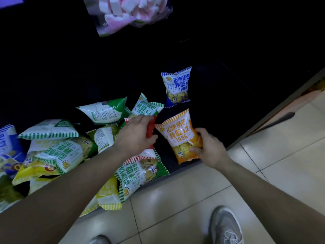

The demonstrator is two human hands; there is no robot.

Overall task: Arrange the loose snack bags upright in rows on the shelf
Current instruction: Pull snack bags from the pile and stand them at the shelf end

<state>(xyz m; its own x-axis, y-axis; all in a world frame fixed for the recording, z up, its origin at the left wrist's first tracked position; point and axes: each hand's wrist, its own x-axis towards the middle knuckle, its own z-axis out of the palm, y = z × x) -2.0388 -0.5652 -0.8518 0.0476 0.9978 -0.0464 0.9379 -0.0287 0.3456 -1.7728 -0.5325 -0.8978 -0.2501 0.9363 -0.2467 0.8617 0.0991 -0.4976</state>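
My right hand grips the lower right corner of an orange snack bag, which stands near the front edge of the dark shelf. Just left of it, my left hand closes on a red snack bag that lies on the pile. Behind the orange bag a blue snack bag stands upright. Several green, yellow and blue bags lie loose in a heap on the shelf's left half.
A clear bag of pink and white marshmallows hangs above the back of the shelf. Beige floor tiles run along the shelf front, and my grey shoes stand on them. The shelf interior is very dark.
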